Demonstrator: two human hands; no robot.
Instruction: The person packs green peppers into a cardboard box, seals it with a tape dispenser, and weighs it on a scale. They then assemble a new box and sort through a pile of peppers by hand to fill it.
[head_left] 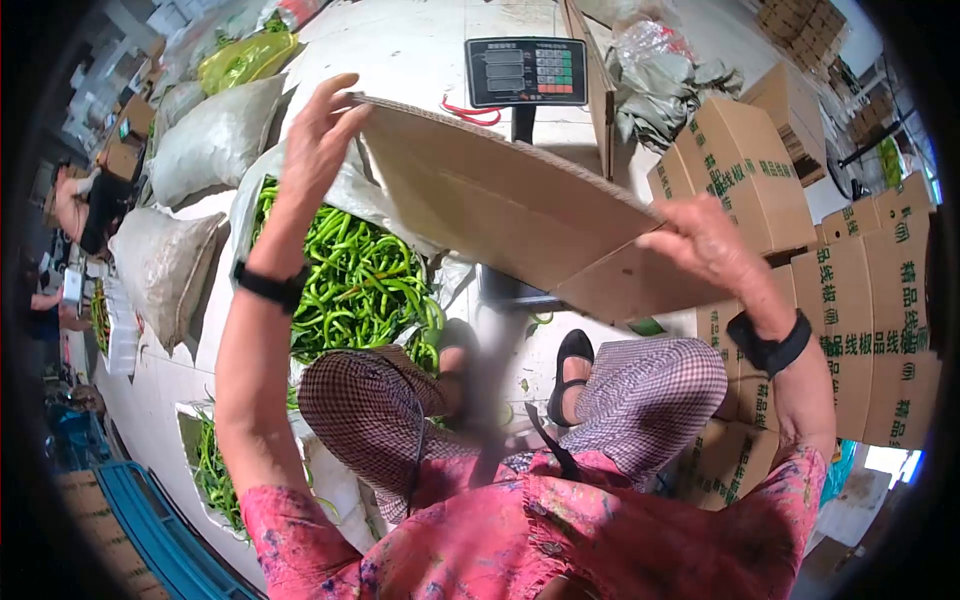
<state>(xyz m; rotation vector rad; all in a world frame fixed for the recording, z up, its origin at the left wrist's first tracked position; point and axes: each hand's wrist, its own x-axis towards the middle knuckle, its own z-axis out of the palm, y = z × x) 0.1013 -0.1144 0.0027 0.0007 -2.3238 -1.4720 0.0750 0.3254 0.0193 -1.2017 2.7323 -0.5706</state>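
A flattened cardboard box point(490, 205) is held up slantwise in front of me, its left corner higher than its right end. My left hand point(325, 130) is closed on the upper left corner, and my right hand point(702, 245) grips the right end. Beneath the cardboard, the dark platform of a scale point(512, 288) is partly hidden. The scale's display with keypad point(527, 72) stands behind the cardboard's upper edge. Long green peppers point(365, 285) spill from an open sack below my left forearm.
Stuffed sacks point(215, 140) lie at left, beside a yellow bag point(245, 62). Printed cardboard boxes point(735, 175) and flattened cartons point(860, 310) stand at right. A white crate of peppers point(212, 470) sits lower left, near a blue rail point(165, 535). Other people sit at far left.
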